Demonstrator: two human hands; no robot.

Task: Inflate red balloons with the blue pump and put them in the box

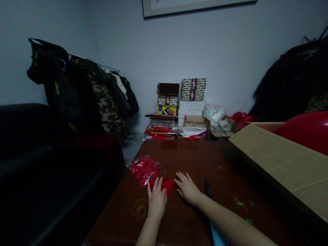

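My left hand [156,200] lies flat on the dark wooden table [184,157], fingers stretched toward a small red piece [167,185] that spills from a clear plastic bag of red items [145,169]. The fingertips touch that red piece. My right hand [187,188] rests palm down just right of it, fingers spread, with the index finger near its edge. Neither hand grips anything.
Yellow rubber bands [138,207] lie near the left wrist. A dark pointed tool [207,188] sits right of the right hand. A large cardboard box [284,164] with a red balloon [307,131] fills the right. Stacked boxes [189,102] and coats [97,95] stand behind.
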